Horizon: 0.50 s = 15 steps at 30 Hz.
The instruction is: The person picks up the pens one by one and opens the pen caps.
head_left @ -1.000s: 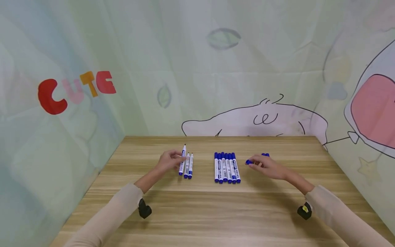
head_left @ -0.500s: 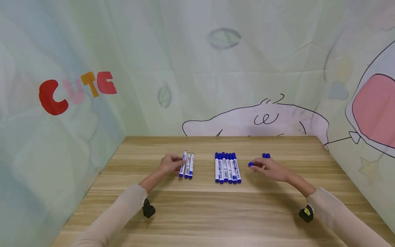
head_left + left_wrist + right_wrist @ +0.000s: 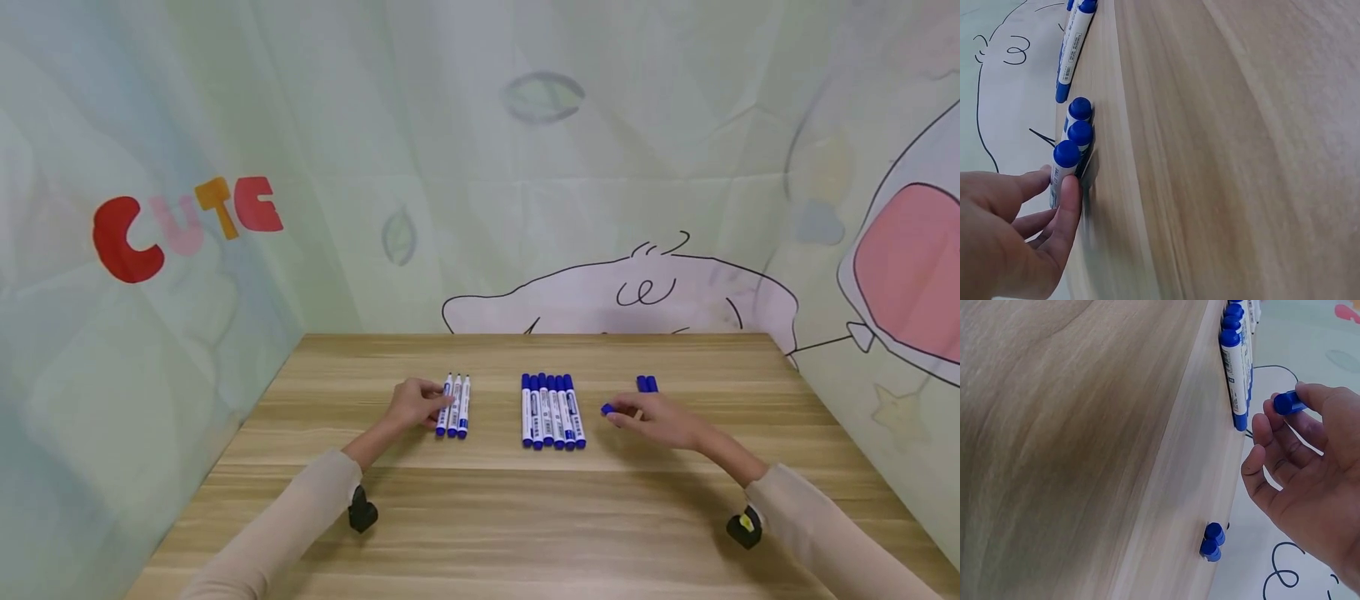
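Observation:
At the left of the table, my left hand [image 3: 417, 402] pinches an uncapped white marker [image 3: 1065, 164] between thumb and fingers. It lies beside two other uncapped markers [image 3: 459, 407], their dark tips pointing away from me. My right hand [image 3: 663, 418] holds a small blue marker cap [image 3: 1289, 402] between thumb and fingertips, raised over the table. Two blue caps [image 3: 1211, 542] lie side by side on the wood past the right hand. Between the hands, a row of several capped markers [image 3: 551, 412] lies on the table, blue caps toward the back.
The wooden table [image 3: 480, 525] ends at the back against a printed cloth [image 3: 360, 167] with cartoon drawings. The cloth also hangs along the left and right sides. Each wrist wears a small black camera [image 3: 363, 510].
My left hand has lowered its marker toward me, level with the two beside it. The right hand, still holding its cap, has shifted slightly toward me.

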Motion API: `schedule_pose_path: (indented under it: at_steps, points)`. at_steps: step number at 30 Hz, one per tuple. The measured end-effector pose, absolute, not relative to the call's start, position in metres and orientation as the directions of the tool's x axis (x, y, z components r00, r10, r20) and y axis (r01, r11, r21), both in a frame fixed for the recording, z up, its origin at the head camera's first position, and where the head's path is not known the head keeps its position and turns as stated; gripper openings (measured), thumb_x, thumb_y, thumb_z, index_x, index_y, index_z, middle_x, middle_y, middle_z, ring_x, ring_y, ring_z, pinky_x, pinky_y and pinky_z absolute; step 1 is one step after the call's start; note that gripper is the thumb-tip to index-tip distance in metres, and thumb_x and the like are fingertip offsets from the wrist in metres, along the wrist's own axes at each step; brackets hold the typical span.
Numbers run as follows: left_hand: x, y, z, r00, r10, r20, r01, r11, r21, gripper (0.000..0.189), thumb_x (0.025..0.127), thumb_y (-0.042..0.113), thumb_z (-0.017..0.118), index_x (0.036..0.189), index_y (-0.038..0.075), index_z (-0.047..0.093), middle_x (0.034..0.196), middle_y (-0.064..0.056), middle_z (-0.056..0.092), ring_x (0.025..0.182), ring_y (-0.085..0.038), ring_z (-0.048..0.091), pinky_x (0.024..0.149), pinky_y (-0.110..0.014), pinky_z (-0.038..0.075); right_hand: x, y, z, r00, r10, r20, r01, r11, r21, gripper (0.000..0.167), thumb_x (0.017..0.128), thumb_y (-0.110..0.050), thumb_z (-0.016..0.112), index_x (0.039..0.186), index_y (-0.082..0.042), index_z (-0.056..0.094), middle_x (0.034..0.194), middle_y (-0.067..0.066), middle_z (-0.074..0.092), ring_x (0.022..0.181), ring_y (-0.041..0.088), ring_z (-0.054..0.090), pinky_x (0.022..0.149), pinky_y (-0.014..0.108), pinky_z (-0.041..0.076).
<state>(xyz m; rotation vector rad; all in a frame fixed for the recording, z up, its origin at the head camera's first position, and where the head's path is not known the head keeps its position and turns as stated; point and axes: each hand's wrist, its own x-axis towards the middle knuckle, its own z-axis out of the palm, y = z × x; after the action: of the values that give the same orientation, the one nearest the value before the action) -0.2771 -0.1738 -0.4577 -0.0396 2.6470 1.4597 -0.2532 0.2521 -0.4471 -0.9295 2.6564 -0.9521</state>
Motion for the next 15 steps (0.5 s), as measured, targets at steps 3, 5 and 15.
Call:
schedule_pose_path:
  at_steps: [3,5,15]
  points:
    - [-0.2771,-0.1729,-0.4575,-0.993,0.035,-0.117,-0.080,0.544,0.835,0.036,0.095,0.013,0.073,0.122,-0.009,0.067,0.092,-0.017,0.073,0.062,-0.011,0.064,0.056,-0.027,0.060,-0.2524,0.2521,-0.4487,-0.794,-0.607,0.042,-0.499,0.610,-0.616,0.030,0.107,-0.030,0.054,0.116,-0.005,0.067,0.102,0.005,0.071,0.091,0.008,0.060,0.077,0.025,0.054]
    - [-0.2776,-0.1728,-0.4582,-0.992,0.031,-0.119,-0.083,0.553,0.829,0.034,0.095,0.013,0.074,0.120,-0.008,0.068,0.088,-0.016,0.073,0.061,-0.011,0.063,0.054,-0.025,0.059,-0.2517,0.2521,-0.4494,-0.795,-0.605,0.040,-0.497,0.612,-0.615,0.031,0.107,-0.030,0.054,0.117,-0.005,0.067,0.103,0.005,0.071,0.092,0.007,0.060,0.077,0.024,0.054]
    - [-0.2799,-0.1726,-0.4603,-0.992,0.043,-0.117,-0.072,0.569,0.819,0.033,0.095,0.014,0.074,0.119,-0.008,0.070,0.084,-0.013,0.073,0.059,-0.011,0.062,0.051,-0.024,0.057,-0.2504,0.2544,-0.4493,-0.779,-0.624,0.068,-0.515,0.574,-0.637,0.025,0.107,-0.022,0.055,0.114,-0.002,0.068,0.099,0.005,0.071,0.088,0.006,0.059,0.075,0.023,0.054]
